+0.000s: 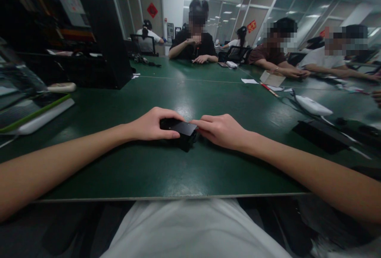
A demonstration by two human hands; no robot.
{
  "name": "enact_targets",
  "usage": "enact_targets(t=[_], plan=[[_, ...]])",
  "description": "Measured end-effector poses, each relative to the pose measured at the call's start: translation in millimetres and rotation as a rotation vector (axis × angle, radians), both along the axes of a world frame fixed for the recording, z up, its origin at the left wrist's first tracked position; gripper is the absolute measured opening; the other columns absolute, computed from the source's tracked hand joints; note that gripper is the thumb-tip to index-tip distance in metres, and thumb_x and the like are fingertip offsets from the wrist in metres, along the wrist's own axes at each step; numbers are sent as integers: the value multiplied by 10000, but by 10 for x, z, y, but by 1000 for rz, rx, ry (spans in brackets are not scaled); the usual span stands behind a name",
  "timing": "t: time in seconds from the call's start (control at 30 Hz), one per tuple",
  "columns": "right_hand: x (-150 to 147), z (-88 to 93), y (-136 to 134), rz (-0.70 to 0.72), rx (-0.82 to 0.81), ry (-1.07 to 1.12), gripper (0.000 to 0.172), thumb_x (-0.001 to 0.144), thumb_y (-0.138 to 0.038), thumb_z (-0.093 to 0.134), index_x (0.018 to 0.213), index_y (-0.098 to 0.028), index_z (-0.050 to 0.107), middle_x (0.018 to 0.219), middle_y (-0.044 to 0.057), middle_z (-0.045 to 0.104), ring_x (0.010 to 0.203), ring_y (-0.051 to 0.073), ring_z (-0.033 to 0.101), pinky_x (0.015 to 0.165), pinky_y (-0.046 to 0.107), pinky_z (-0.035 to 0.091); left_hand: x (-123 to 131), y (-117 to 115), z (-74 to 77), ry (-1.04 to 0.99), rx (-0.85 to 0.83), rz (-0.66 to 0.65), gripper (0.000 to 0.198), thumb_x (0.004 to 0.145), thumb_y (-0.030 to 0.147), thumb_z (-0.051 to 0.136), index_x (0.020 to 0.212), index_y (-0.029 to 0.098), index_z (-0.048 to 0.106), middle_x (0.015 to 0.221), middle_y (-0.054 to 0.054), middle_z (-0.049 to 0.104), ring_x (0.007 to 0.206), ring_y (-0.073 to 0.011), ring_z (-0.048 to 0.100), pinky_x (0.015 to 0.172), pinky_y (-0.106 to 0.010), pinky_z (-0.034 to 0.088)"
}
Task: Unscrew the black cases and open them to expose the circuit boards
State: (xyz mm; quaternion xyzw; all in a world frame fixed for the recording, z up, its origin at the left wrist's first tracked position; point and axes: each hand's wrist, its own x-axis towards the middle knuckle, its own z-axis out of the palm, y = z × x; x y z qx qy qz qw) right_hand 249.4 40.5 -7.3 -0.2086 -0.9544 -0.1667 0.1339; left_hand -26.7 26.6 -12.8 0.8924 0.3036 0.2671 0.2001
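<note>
A small black box-shaped device with a flat, greyish top sits on the green table in front of me. My left hand grips its left end, thumb on the near side and fingers over the far side. My right hand is at its right end, with the index finger reaching to the top corner and the other fingers curled in. Whether the right fingertips pinch a small part there is hidden. Both forearms rest low over the table.
The green table ends at a pale front edge near me. At right lie a white device with cables and a black box. A green-edged tray stands left, near a black shelf. Several people sit across the table.
</note>
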Motion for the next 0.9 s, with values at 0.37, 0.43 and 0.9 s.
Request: enact_targets(t=[0.37,0.43,0.9], plan=[[-97,100,-130,-109,346,-106,345,1028,-192,363,1256,-218,621,925,30,664,702,105,536,586,306,212,-196,126,-24,-66,-236,97,560,683,491,847,1126,162,749,962,-51,760,858,-233,684,761,-290,505],[-133,114,-172,-128,336,-122,365,1035,-183,326,1240,-205,628,920,44,666,710,112,536,599,309,219,-186,123,-40,-83,-248,122,576,652,508,859,1091,148,761,886,-45,752,789,-219,667,701,-277,489],[-65,-49,-14,-120,-171,-15,379,1012,-317,385,1304,-185,588,1070,62,678,793,123,596,623,267,274,-166,114,-73,-98,-171,104,498,703,476,834,1071,147,764,928,-56,758,830,-218,673,741,-274,473]])
